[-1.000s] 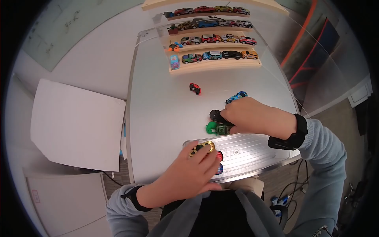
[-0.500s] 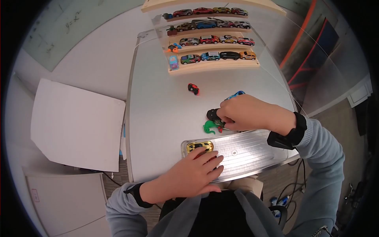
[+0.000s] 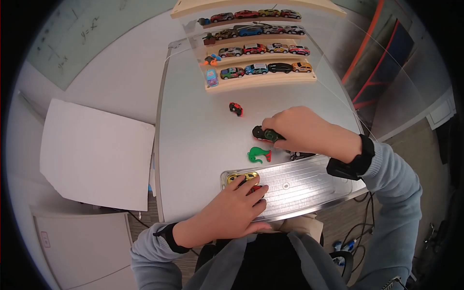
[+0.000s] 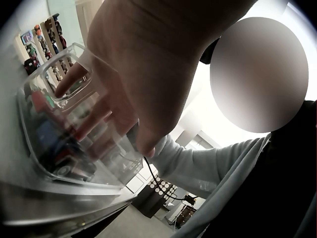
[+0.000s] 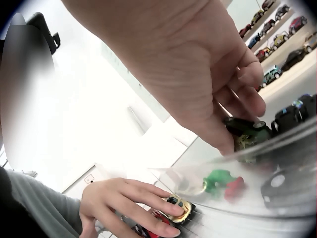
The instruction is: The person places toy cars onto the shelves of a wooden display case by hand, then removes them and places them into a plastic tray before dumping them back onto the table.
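My left hand (image 3: 223,209) lies with spread fingers over a gold car (image 3: 251,175) and a red car at the left end of a clear ribbed container (image 3: 314,193). The left wrist view shows this hand (image 4: 143,69) behind the clear wall. My right hand (image 3: 305,131) pinches a dark green car (image 3: 272,136) beside a black car (image 3: 258,132) on the table; the right wrist view shows the green car (image 5: 251,144) at its fingertips. A green curled toy with red parts (image 3: 255,154) lies below. A dark car (image 3: 299,155) is partly hidden under the right hand.
Farther back on the table lies a small black-and-red car (image 3: 236,109). Behind it stands a wooden rack (image 3: 261,85) with rows of toy cars and clear side panels. A white board (image 3: 96,154) is at the left.
My right hand has moved the dark green car up from beside the green toy to the black car. My left hand has shifted slightly left, its fingers still over the cars.
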Demonstrator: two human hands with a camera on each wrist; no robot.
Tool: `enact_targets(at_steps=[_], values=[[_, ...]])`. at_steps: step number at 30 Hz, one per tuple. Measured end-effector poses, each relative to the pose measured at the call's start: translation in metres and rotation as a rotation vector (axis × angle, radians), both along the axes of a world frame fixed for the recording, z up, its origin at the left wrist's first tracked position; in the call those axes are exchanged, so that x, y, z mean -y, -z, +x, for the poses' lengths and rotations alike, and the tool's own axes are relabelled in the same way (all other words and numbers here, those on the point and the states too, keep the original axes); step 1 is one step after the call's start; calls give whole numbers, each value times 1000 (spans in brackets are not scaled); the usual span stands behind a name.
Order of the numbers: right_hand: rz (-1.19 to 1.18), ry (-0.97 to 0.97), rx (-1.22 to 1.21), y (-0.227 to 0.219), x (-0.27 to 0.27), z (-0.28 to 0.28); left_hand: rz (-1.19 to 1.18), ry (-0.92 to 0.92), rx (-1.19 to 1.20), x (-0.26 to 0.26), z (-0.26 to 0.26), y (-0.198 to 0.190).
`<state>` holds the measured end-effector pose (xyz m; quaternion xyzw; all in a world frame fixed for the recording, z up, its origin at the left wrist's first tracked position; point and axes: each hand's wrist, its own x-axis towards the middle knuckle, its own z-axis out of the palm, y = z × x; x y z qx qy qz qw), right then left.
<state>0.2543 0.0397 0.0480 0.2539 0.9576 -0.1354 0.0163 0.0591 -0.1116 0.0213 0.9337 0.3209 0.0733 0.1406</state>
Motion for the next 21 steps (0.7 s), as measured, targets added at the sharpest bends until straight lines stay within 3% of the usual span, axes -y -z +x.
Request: enact_targets(at_steps=[3,5,7,9,11,14,17,21], values=[[93,108,-170,-38,18,7,2,3,8,0,0,2],[-234,212,-291,-69,41,12,-1,3,9,0,0,0],[-453,166,-176,-79,59,23,-1,11,11,-1,1,0],[-409,40,-56,-70,75,32,-16,5,4,-2,2,-1],[-425,86,49,-57,85,32,-14,6,-2,-2,1,-1],[-549,220,-2,-34,89,34,-6,6,-9,-1,0,-2],[-587,229,-66,-17,92,39,1,3,-13,0,0,-1],[-456,235,116,-11,89,41,5,5,-36,0,1,-2]])
